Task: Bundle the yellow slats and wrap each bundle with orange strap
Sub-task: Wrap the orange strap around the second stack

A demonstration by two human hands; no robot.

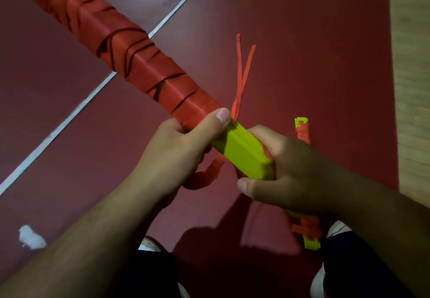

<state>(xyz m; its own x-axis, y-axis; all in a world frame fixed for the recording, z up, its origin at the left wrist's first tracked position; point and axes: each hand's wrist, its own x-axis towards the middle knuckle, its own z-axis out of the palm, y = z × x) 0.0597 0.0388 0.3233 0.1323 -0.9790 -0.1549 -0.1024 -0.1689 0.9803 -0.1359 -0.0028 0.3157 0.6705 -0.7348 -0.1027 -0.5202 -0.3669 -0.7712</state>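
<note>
A long bundle of yellow slats [242, 151] runs from the top left down to the centre, covered in orange strap [130, 53] except for its near end. My left hand [181, 153] grips the bundle where the wrapping ends, thumb on top. My right hand [286, 172] holds the bare yellow end, fingers curled round it. A loose length of strap [207, 176] loops below the bundle between my hands. Two strap tails [243, 74] trail away behind it. A second wrapped bundle [304, 132] lies on the floor, mostly hidden by my right arm.
The floor is dark red tile with white grout lines [76, 109] crossing at the left. A pale strip of flooring [411, 88] runs down the right edge. A white scrap [31, 237] lies at the lower left. My shoes [149, 244] and dark trousers show at the bottom.
</note>
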